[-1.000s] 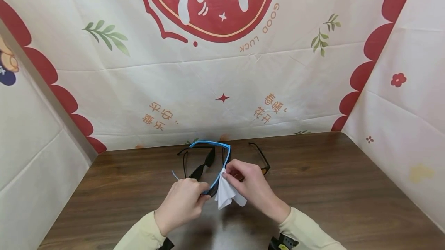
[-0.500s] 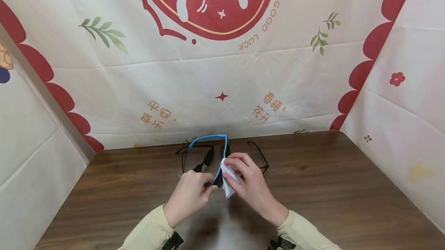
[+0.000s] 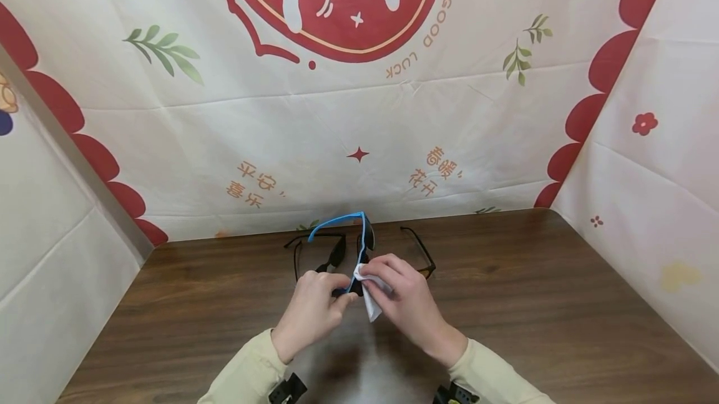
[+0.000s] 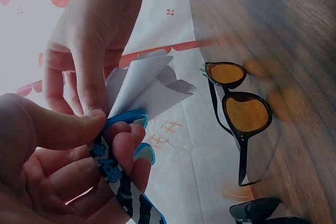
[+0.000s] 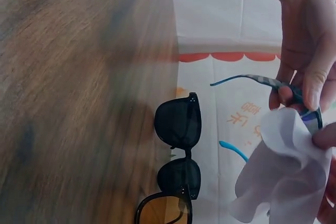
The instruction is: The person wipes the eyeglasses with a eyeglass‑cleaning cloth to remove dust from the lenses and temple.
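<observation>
My left hand (image 3: 311, 307) pinches blue-framed sunglasses (image 3: 338, 220) near one hinge. Their patterned temple (image 4: 123, 187) runs along its fingers in the left wrist view. With the right hand (image 3: 415, 304) I hold a pale cleaning cloth (image 3: 372, 308) against a lens. One folded part stands up above the frame (image 4: 126, 115) in the left wrist view. From the right wrist, the cloth (image 5: 281, 177) hangs in loose folds and hides much of the blue sunglasses, while one blue temple tip (image 5: 231, 148) shows beside it.
Black sunglasses (image 5: 178, 124) and orange-lensed glasses (image 4: 247, 111) lie on the wooden table (image 3: 533, 304), behind the hands. Another dark pair (image 3: 336, 254) sits at the back left. A printed fabric sheet (image 3: 314, 129) rises behind the table edge.
Both hands have come closer together, the left moving right and slightly away from me. The blue sunglasses have tilted, showing a dark far lens. The cloth is more bunched in the right hand.
</observation>
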`<move>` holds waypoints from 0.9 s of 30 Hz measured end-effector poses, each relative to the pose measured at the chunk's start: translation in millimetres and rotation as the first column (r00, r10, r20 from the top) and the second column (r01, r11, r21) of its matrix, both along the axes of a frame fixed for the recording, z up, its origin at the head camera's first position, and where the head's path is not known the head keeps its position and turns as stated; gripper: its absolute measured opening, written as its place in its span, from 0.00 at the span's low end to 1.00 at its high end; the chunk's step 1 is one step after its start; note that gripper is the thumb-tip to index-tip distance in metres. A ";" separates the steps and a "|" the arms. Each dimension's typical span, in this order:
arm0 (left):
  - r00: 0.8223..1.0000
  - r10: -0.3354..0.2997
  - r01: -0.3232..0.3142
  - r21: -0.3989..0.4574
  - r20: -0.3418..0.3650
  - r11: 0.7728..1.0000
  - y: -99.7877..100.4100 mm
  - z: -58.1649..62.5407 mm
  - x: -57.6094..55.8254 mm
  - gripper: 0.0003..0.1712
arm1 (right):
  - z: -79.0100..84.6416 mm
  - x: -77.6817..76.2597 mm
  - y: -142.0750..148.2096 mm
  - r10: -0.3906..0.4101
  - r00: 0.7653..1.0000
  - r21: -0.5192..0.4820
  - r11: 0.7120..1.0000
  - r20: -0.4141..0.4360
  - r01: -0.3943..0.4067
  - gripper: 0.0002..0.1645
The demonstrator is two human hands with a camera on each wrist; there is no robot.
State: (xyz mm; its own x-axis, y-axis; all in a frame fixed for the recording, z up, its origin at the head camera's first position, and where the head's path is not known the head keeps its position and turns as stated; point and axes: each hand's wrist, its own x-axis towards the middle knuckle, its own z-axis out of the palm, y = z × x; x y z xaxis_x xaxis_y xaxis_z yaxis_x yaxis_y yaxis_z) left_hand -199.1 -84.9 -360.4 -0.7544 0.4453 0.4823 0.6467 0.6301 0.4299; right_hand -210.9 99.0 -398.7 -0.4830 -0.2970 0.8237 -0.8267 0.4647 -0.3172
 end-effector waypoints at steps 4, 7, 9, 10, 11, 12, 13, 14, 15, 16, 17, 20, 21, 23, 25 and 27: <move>1.000 0.010 -0.010 0.005 0.007 1.000 -3.1 0.1 -0.5 0.06 | -2.9 1.9 0.4 0.086 0.995 0.065 0.994 -0.051 -0.083 0.15; 1.000 0.008 -0.007 -0.008 0.019 1.000 -5.0 -0.1 0.1 0.05 | -6.8 0.4 4.1 0.090 0.994 0.083 0.993 -0.062 -0.085 0.15; 1.000 0.005 -0.004 -0.015 0.023 1.000 -6.2 0.5 1.1 0.05 | -9.0 -2.4 7.2 0.057 0.996 0.076 0.996 -0.066 -0.052 0.15; 1.000 0.004 -0.003 -0.014 0.026 1.000 -6.8 1.0 1.7 0.05 | -9.7 -4.0 8.7 0.034 0.997 0.069 0.997 -0.063 -0.030 0.14; 1.000 0.002 -0.001 -0.013 0.027 1.000 -7.2 1.5 2.3 0.05 | -10.5 -5.8 9.8 0.010 0.998 0.058 0.998 -0.058 -0.006 0.13; 1.000 -0.005 0.006 -0.012 0.026 1.000 -7.4 2.1 2.9 0.05 | -10.9 -7.5 10.7 -0.013 0.998 0.045 0.999 -0.054 0.016 0.13; 0.999 -0.015 0.015 -0.014 0.029 1.000 -7.6 2.5 3.5 0.05 | -10.8 -8.8 11.5 -0.034 0.998 0.030 0.999 -0.048 0.036 0.13; 0.999 -0.027 0.027 -0.016 0.034 0.999 -7.5 2.8 4.1 0.05 | -10.3 -9.9 12.2 -0.052 0.998 0.014 0.999 -0.042 0.053 0.13; 0.998 -0.041 0.042 -0.016 0.041 0.999 -7.3 3.0 4.7 0.04 | -9.7 -10.7 12.3 -0.068 0.997 0.002 0.998 -0.034 0.068 0.13; 0.997 -0.054 0.055 -0.017 0.048 0.998 -7.1 3.4 5.1 0.04 | -8.7 -11.0 12.3 -0.079 0.996 -0.008 0.997 -0.030 0.079 0.14; 0.997 -0.064 0.065 -0.018 0.051 0.998 -6.8 3.6 5.5 0.04 | -7.5 -11.2 12.0 -0.084 0.996 -0.015 0.996 -0.027 0.084 0.16; 0.995 -0.078 0.080 -0.020 0.054 0.997 -5.4 4.3 5.8 0.04 | -3.3 -9.9 10.6 -0.077 0.997 -0.008 0.997 -0.022 0.077 0.18; 0.995 -0.080 0.081 -0.020 0.057 0.997 -5.0 4.4 5.7 0.04 | -1.9 -9.0 10.0 -0.071 0.997 0.003 0.997 -0.023 0.071 0.19; 0.996 -0.079 0.080 -0.023 0.047 0.997 -4.3 5.0 5.0 0.05 | 0.8 -7.4 8.7 -0.047 0.999 0.025 0.999 -0.018 0.047 0.17; 0.996 -0.079 0.079 -0.027 0.032 0.996 -3.6 5.6 3.8 0.06 | 2.9 -5.7 7.2 -0.010 1.000 0.051 0.999 -0.025 0.012 0.13; 0.997 -0.075 0.076 -0.027 0.026 0.997 -3.2 6.2 2.5 0.07 | 4.1 -4.4 6.1 0.030 0.999 0.084 0.996 -0.043 -0.026 0.09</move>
